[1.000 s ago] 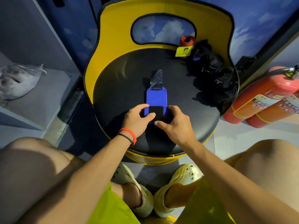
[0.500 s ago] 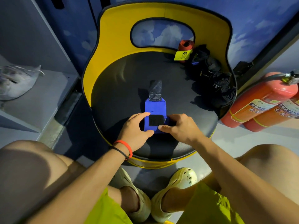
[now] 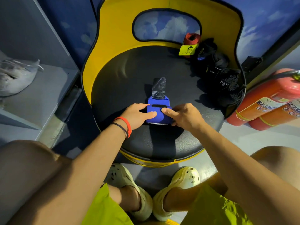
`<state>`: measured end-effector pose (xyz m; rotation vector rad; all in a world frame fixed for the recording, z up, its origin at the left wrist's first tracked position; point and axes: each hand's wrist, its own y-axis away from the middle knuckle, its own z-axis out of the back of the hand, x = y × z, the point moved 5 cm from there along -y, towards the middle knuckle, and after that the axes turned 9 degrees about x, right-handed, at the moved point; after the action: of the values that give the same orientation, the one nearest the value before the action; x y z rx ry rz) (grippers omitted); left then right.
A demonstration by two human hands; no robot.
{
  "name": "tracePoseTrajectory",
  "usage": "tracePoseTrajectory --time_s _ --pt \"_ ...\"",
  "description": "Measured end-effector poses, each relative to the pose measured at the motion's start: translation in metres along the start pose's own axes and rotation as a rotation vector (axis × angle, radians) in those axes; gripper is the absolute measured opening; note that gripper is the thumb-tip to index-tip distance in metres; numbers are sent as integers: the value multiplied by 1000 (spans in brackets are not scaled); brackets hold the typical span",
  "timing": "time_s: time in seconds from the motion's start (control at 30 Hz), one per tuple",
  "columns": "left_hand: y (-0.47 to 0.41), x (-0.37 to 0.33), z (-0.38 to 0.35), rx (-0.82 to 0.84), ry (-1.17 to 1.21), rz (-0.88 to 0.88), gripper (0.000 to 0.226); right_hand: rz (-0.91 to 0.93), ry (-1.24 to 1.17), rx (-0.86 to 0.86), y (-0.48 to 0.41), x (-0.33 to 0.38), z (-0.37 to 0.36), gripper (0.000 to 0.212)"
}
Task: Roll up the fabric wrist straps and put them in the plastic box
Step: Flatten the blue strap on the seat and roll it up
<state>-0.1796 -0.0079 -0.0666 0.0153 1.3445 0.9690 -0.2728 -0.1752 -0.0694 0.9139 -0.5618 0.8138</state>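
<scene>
Head view. At frame centre on the black seat (image 3: 121, 88), blue wrist strap (image 3: 158, 116) partly rolled, clamped between the curled fingers of left hand (image 3: 138, 114) and right hand (image 3: 186, 116), thumbs pressing on top. Black tail (image 3: 159, 87) unrolled, lying flat toward the upper frame. At upper right, dark rolled straps (image 3: 230, 78) heaped, seemingly finished. No plastic box in sight; boxing apparently not yet done.

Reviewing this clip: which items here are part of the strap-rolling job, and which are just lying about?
Job: blue wrist strap, gripped by left hand and right hand; rolled red strap; pile of black straps. No plastic box in view.
Lying about: fire extinguishers; grey bag.
</scene>
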Motion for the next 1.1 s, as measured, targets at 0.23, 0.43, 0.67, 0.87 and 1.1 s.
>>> tracePoseTrajectory --time_s 0.23,0.43,0.67,0.87,1.1 --pt "-19 -2 3 -86 114 71 27 648 400 -447 15 18 -16 9" --pt "-41 -22 13 -261 154 18 28 519 613 -360 5 10 -17 64" --pt "-73 -42 28 -258 29 63 18 394 794 -328 -25 22 -14 90" --pt "-98 -50 33 -152 -121 209 33 341 863 -178 -47 31 3 85" --pt "-94 -44 33 -141 -209 45 39 209 816 85 -72 55 23 67"
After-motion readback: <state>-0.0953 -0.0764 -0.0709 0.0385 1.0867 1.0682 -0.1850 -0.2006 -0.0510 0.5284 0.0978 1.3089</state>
